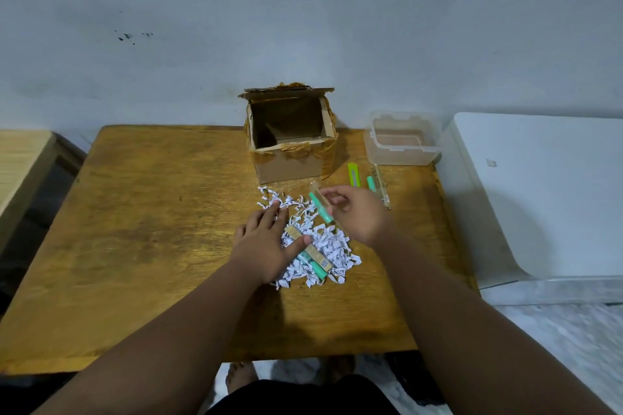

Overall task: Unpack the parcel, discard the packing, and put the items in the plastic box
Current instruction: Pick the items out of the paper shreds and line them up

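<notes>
Pinching a clear blister pack (322, 204) with a mint-green pen inside, the right hand (357, 212) holds it at the far edge of the shredded white paper (337, 248). The pack's long axis runs from far-left to near-right. The plastic box (401, 158) stands beyond and to the right of that grip, so of the 2 hands the right is nearer (the left would have to cross over). The left hand (266, 242) lies flat on the shreds, fingers straight, thumb touching a 2nd pack (312, 254) with a gold card. A 3rd pack (381, 192) and a lime cutter (353, 173) lie just in front of the box. Print on the gold card is too small to read.
</notes>
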